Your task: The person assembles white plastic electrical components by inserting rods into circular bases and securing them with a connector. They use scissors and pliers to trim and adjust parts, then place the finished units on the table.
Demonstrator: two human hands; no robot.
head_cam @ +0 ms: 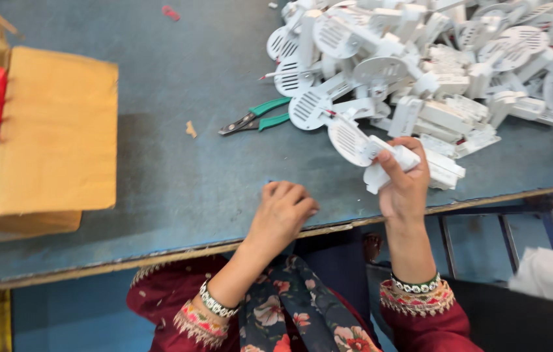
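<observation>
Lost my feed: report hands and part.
Right hand grips white plastic part. Left hand curled, on table. Pliers beside the pile.

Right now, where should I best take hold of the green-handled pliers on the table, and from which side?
Probably by the two green handles, coming from the near side. The pliers lie flat on the blue table, handles pointing toward the pile of white plastic parts, metal tip toward the left. The handles are thicker than the tip, and the near side is free, while the pile crowds the far right.
</observation>
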